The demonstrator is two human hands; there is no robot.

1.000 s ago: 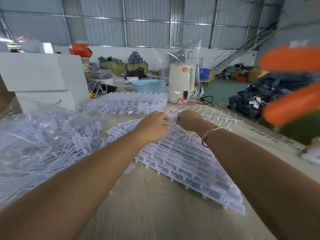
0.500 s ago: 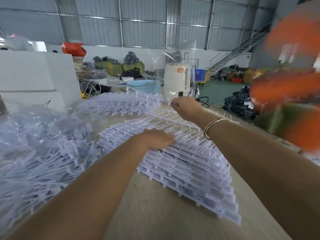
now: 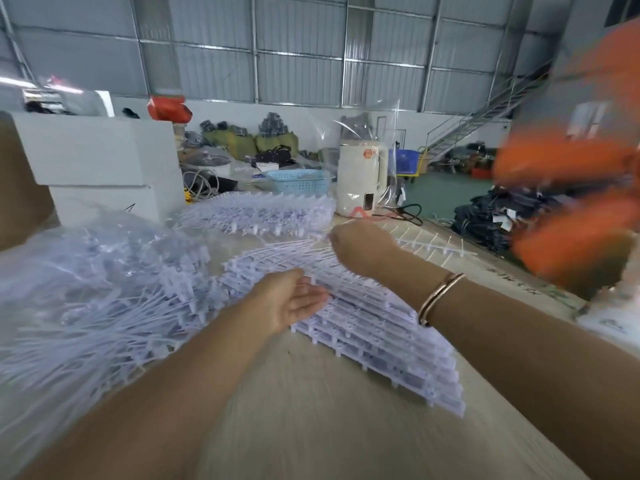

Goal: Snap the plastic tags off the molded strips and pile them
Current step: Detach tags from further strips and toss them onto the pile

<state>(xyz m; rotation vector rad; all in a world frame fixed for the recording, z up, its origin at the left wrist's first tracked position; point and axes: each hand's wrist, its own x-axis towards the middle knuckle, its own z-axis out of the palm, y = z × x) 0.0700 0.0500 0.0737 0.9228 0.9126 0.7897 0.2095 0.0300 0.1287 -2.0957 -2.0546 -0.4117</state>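
Observation:
A fanned stack of white molded strips lies on the wooden table in front of me. My left hand rests on the stack's near left edge, palm turned up and fingers relaxed, holding nothing. My right hand, a bangle on its wrist, is curled at the stack's far end and pinches the thin tails of a molded strip. A big loose pile of snapped-off tags fills the left side of the table.
Another heap of strips lies at the back, bare comb-like runners to its right. Behind stand a white kettle, a blue basket and white foam boxes. A blurred orange shape fills the right edge.
My hands, together at the stack's far end, have parted. The left hand dropped onto the stack and opened. The right hand rose with a strip, then came back down to the far end.

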